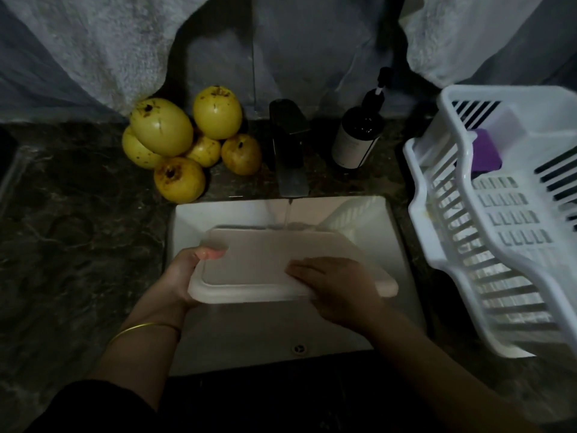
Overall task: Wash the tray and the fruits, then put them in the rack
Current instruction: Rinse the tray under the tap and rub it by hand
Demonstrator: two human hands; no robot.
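Note:
A pale rectangular tray is held over the white sink, its far edge under the running water. My left hand grips the tray's near left corner, thumb on top. My right hand lies flat on the tray's surface near its right side, fingers straight. Several yellow fruits are piled on the dark counter behind the sink to the left. The white slatted rack stands on the counter to the right.
A dark faucet stands behind the sink. Right of it is a dark pump bottle. A purple object lies in the rack's far end. Pale cloths hang on the wall behind. Dark marbled counter spreads to the left.

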